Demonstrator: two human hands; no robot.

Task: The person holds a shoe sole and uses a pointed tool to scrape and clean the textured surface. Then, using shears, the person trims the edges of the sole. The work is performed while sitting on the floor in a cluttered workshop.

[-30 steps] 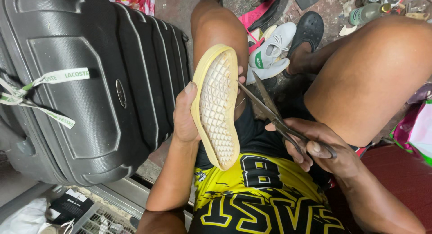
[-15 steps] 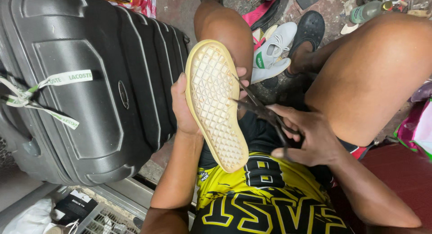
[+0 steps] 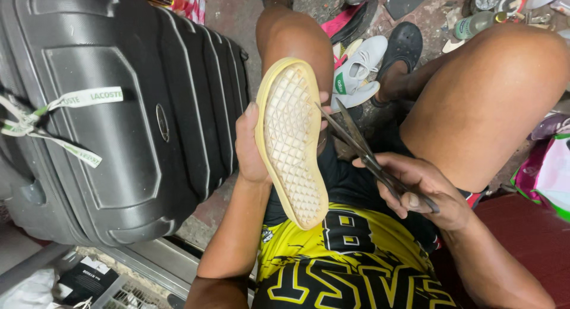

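Held a pale yellow shoe sole (image 3: 291, 143) upright above the lap, tread side with its diamond grid turned to the camera, toe end high near the left knee and heel end low over the yellow and black jersey (image 3: 350, 261). Gripped it with the left hand (image 3: 249, 146) wrapped round the left edge, thumb along the rim, fingertips just showing past the right edge near the top. Clasped a pair of dark scissors (image 3: 362, 151) in the right hand (image 3: 424, 190), fingers closed over the handles, blades slightly parted and pointing up and left, tips touching or just beside the right edge of the sole; could not tell whether the blades bit into the rubber. Sat low with both bare knees raised, the sole between them. Stood close on the left a large black hard-shell suitcase (image 3: 119, 119), ribbed, with a white and green ribbon (image 3: 65, 116) tied across its handle side. Lay on the ground beyond the knees a white sneaker (image 3: 356, 71) with a green heel tab, a black clog (image 3: 404, 48) just beside it, pink sole pieces, and a green bottle (image 3: 475, 24) near the top right. Showed at the right edge a white, pink and green bag (image 3: 549, 172) on a red surface.
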